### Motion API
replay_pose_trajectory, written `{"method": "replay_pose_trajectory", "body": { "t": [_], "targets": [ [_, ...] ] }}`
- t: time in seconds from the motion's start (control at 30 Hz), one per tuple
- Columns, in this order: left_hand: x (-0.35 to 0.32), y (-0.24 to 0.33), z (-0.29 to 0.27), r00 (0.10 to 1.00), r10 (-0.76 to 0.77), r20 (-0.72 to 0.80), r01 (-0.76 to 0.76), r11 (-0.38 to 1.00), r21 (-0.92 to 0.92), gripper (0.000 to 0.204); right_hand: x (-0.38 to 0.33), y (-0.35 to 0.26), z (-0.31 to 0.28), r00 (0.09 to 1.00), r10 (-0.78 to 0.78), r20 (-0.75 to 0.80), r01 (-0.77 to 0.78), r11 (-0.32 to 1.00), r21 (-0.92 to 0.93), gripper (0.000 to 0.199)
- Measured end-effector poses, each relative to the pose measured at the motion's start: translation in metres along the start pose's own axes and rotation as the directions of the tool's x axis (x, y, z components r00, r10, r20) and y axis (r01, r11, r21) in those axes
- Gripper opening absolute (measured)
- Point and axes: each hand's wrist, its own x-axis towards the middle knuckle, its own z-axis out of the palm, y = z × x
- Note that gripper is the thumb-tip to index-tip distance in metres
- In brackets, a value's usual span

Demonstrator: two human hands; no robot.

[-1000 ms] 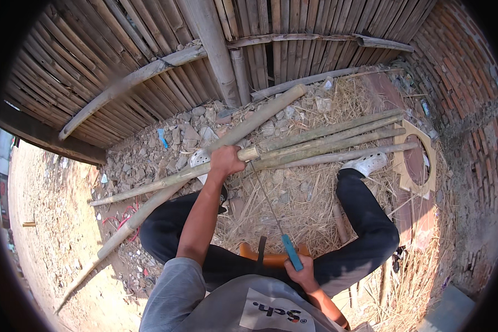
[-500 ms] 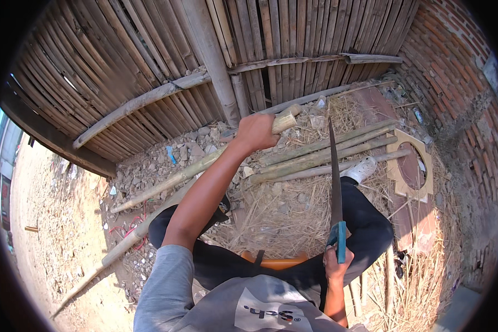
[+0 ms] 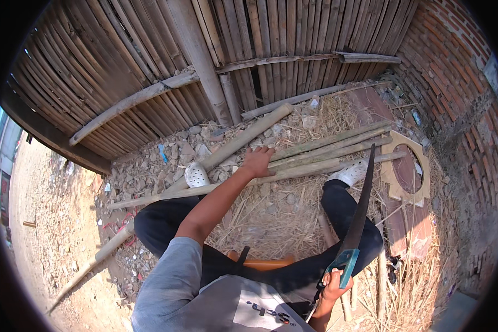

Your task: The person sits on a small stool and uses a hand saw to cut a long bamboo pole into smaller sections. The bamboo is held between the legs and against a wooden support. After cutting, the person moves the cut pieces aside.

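Note:
My left hand (image 3: 258, 161) lies with its fingers spread over the near ends of several bamboo poles (image 3: 337, 145). Beside its thumb and wrist runs a long, pale bamboo pole (image 3: 205, 188), which stretches across in front of my knees. In my right hand (image 3: 333, 286) is the teal handle of a handsaw (image 3: 359, 221), held low at the right with its dark blade tilted up and away. The blade's tip is near the pole ends, touching no pole that I can make out.
A thicker bamboo pole (image 3: 238, 138) slants across the rubble, with my white left shoe (image 3: 196, 175) against it. The right shoe (image 3: 348, 172) is by the pole bundle. A cut-out wooden board (image 3: 397, 188) lies at right. A bamboo wall (image 3: 293, 33) and brick wall (image 3: 454, 72) stand beyond.
My left hand has let go of the pole's far end and come nearer. That pole now lies lower, turned toward the right. The saw has swung down, its tip tilting right; my left foot has moved forward.

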Motion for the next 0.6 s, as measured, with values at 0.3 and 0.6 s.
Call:
{"method": "replay_pose_trajectory", "body": {
  "t": [0.3, 0.6],
  "targets": [
    [-0.155, -0.159, 0.119, 0.92, -0.295, 0.258, 0.26, 0.952, 0.162, 0.064, 0.029, -0.001, 0.037, 0.998, -0.01, 0.06, 0.016, 0.994, -0.109, 0.028],
    [-0.064, -0.082, 0.108, 0.993, -0.116, -0.004, 0.116, 0.993, 0.011, 0.051, 0.013, 0.007, 0.04, 0.988, 0.107, 0.107, -0.087, 0.98, -0.177, 0.024]
  ]
}}
